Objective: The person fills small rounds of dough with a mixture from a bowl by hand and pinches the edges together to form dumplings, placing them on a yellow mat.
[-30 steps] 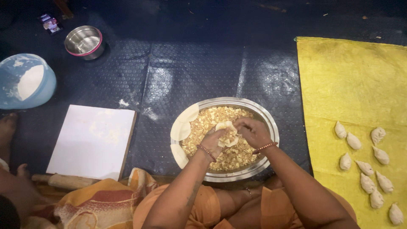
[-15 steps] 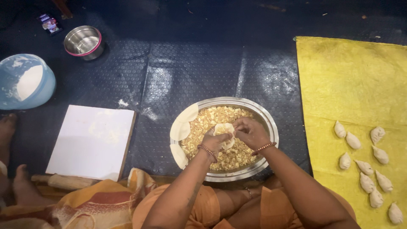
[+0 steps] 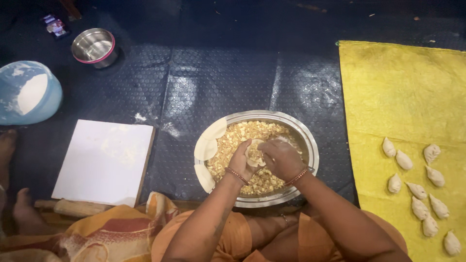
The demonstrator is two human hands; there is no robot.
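A round steel bowl [image 3: 310,145] full of crumbly yellow filling [image 3: 238,138] sits in front of me. Three flat dough discs [image 3: 206,148] lean on its left rim. My left hand [image 3: 241,162] cups a small dough disc [image 3: 253,151] over the bowl. My right hand [image 3: 282,159] presses its fingers onto that disc, with filling under them. Both wrists wear bead bracelets.
A yellow cloth [image 3: 403,97] on the right carries several folded dumplings [image 3: 417,189]. A white board [image 3: 104,160] and a wooden rolling pin [image 3: 73,207] lie at left. A blue flour bowl [image 3: 26,92] and a small steel bowl [image 3: 93,47] stand farther back. Another person's foot [image 3: 24,211] shows at lower left.
Both hands have stayed over the bowl; the dough disc has shifted slightly as my right fingers work on it. The foot at lower left has moved a little.
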